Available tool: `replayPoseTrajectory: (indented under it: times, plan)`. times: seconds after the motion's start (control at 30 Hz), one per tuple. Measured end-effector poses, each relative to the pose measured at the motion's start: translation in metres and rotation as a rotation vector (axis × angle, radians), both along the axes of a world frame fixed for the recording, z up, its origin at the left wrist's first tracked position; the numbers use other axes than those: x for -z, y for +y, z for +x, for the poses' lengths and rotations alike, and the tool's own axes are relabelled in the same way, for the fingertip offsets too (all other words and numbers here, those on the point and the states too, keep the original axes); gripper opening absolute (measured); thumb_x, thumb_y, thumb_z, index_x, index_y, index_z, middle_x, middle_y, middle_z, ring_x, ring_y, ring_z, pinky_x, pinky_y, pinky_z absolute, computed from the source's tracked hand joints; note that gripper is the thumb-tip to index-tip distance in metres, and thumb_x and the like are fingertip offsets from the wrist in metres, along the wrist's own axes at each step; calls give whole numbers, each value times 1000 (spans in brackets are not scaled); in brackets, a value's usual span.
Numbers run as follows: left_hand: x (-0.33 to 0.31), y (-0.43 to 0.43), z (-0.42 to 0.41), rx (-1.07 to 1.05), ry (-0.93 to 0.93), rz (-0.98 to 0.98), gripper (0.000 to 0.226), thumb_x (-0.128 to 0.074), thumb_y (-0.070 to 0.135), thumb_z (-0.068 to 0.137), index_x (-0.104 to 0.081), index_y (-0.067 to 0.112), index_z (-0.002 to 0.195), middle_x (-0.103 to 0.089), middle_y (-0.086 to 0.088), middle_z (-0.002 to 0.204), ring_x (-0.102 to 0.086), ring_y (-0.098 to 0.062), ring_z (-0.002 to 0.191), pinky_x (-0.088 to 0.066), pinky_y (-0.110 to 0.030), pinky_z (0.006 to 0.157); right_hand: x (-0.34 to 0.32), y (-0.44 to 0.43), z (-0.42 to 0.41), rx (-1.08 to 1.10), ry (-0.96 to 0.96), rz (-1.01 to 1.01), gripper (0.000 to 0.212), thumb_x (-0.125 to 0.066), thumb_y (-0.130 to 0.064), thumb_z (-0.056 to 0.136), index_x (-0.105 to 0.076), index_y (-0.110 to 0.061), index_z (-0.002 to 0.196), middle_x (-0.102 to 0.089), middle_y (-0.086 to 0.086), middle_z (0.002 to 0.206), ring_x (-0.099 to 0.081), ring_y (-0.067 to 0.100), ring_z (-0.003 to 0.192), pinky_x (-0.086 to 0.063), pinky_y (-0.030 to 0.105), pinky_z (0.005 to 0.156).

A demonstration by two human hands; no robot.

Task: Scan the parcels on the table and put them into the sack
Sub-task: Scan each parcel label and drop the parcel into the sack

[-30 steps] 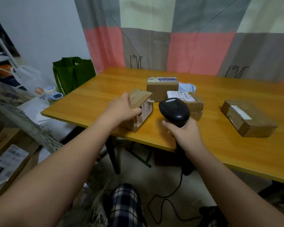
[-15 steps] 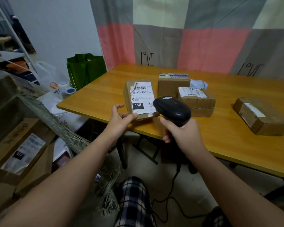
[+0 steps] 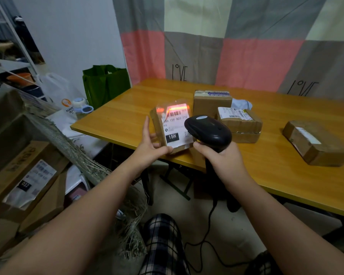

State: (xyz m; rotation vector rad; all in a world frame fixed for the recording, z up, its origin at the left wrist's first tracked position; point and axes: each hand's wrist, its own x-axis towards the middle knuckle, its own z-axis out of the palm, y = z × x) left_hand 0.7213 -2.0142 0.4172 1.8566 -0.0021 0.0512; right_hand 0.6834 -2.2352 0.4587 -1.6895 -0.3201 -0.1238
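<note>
Brown cardboard parcel [image 3: 157,127], centre frame at the near edge of the orange wooden table [image 3: 125,116] beside bare tabletop on its left, is pinched at its lower corner by the left hand [image 3: 150,149], red light on its white label [image 3: 175,126] from the black scanner [image 3: 209,132] the right hand [image 3: 221,158] grips.

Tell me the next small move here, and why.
Probably hold the parcel steady until the scan registers: the left hand holds it upright at the table edge, the right hand aims the scanner, and red light falls on the label's top, around the barcode.
</note>
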Motion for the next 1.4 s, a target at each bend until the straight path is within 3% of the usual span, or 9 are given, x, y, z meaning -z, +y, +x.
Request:
replayPoseTrajectory:
  times: [0.13,0.27,0.37,0.47,0.6,0.83,1.03,1.2,1.4]
  plan:
    - [-10,-1,-4,72,-78,121,128,-85,23,70,16,59,140,-6,0,156,-64,-16,105,-53,-29,91,5,6,16,-39,71,167,39,-77,-7,77,-64,-30,105,-70,-26,91,-61,-16,87,-45,2,68]
    - [-21,-12,-3,45,-185,257,97,-79,58,64,-17,53,139,-22,8,142,-45,-17,123,-47,-36,101,17,12,22,-67,52,128,40,-78,-11,76,-65,-31,108,-72,-18,100,-64,-4,98,-48,10,78]
    - [-25,-16,7,0,-194,337,72,-74,57,71,-29,35,123,-36,5,132,-54,-12,112,-50,-30,91,23,15,23,-22,61,154,61,-81,-16,73,-56,-17,129,-66,-6,120,-60,5,112,-47,22,93]
    - [-21,-17,13,45,-150,274,85,-78,43,75,-18,35,135,-42,1,133,-58,10,91,-49,-14,73,23,13,25,21,79,187,54,-79,-14,76,-59,-20,125,-65,-7,118,-59,5,111,-46,26,96]
    - [-17,-16,13,77,-135,301,129,-85,36,67,22,61,136,-26,-5,145,-48,-15,125,-45,-39,102,24,6,27,31,78,203,40,-77,-8,77,-61,-36,100,-65,-22,99,-61,-14,90,-46,6,74]
    - [-30,-17,18,37,-307,308,74,-76,37,78,-36,43,140,-35,7,131,-48,-10,113,-43,-14,88,25,2,29,-7,97,221,38,-76,-12,79,-62,-32,108,-67,-19,102,-62,-12,93,-47,5,71]
    - [-39,-6,24,39,-287,313,48,-67,38,87,-46,48,129,-45,0,143,-57,-20,116,-49,-42,99,19,4,31,84,40,90,43,-79,-21,77,-60,-25,115,-61,-11,113,-58,-6,101,-43,6,79]
    - [-45,-8,23,1,-294,325,49,-63,51,80,-53,45,127,-52,14,132,-62,-10,104,-50,-36,96,26,-8,-1,125,-33,-28,25,-80,-22,75,-62,-35,87,-65,-25,77,-59,-18,80,-42,1,63]
    - [-50,-10,22,-13,-271,289,43,-64,49,80,-57,45,123,-53,16,126,-60,-10,107,-47,-31,96,31,-18,-24,145,-51,-45,27,-78,-12,77,-61,-34,74,-65,-15,71,-61,-13,71,-45,5,60]
